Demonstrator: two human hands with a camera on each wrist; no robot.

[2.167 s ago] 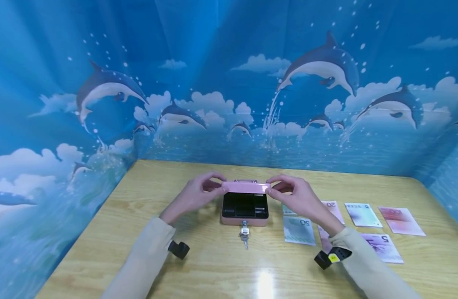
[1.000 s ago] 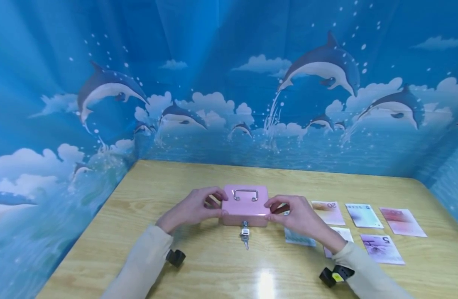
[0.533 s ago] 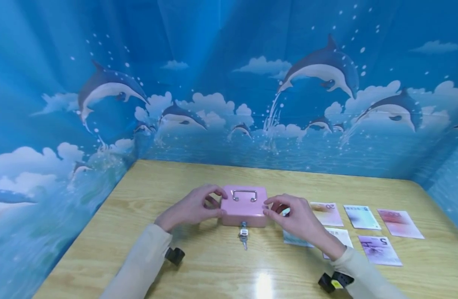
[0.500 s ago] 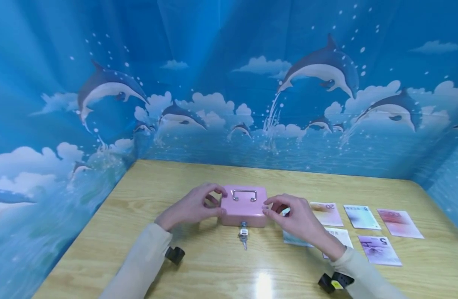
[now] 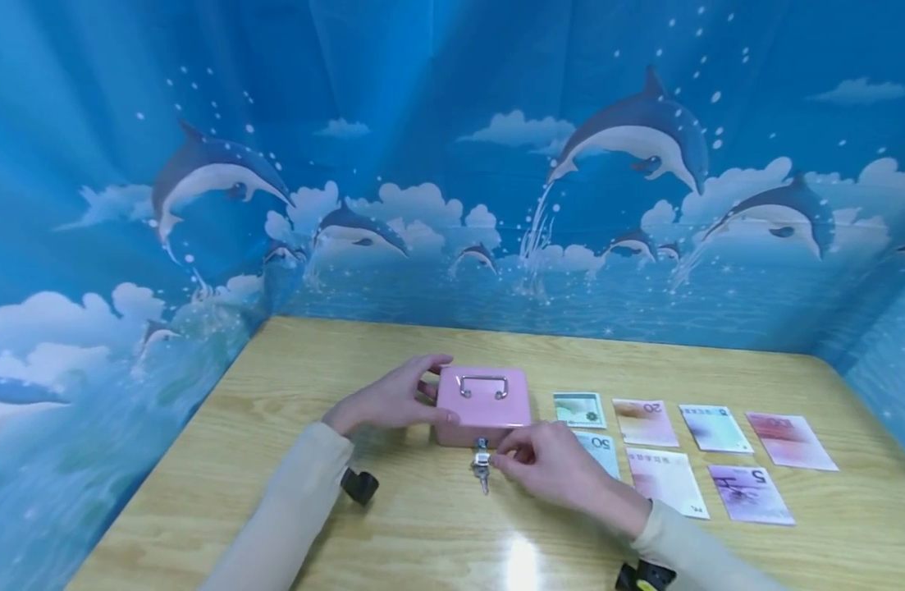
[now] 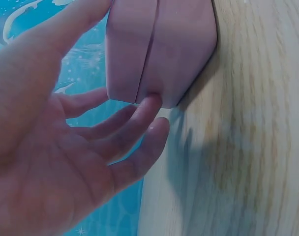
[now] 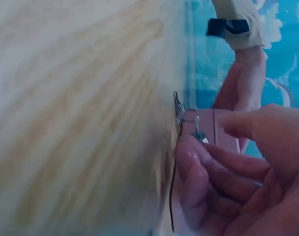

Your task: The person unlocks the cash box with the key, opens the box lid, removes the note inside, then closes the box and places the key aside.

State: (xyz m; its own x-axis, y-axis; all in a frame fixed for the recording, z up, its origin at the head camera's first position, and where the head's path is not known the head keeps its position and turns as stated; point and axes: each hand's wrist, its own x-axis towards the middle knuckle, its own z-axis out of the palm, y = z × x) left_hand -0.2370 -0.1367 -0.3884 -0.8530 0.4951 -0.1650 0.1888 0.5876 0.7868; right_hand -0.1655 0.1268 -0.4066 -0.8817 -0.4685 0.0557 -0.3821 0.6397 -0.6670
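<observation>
A pink cash box (image 5: 484, 402) with a metal handle on its lid sits closed on the table. Keys (image 5: 482, 472) on a ring hang from the lock at its front. My left hand (image 5: 396, 396) holds the box by its left end, thumb at the front corner and fingers toward the back; in the left wrist view several fingertips touch the box wall (image 6: 184, 49). In front of the box, my right hand (image 5: 559, 468) has its bent fingers and thumb beside the key (image 7: 200, 137), with a gap showing between thumb and fingers in the right wrist view.
Several banknotes lie in two rows to the right of the box, among them a green note (image 5: 579, 410), a 20 note (image 5: 646, 423) and a purple 5 note (image 5: 751, 494). A blue dolphin-print curtain (image 5: 452, 164) stands behind the wooden table (image 5: 393, 533).
The box lid, raised in the oldest frame, has come down. My right hand has left the box's right side and moved to the keys at the front; my left hand has stayed on the box.
</observation>
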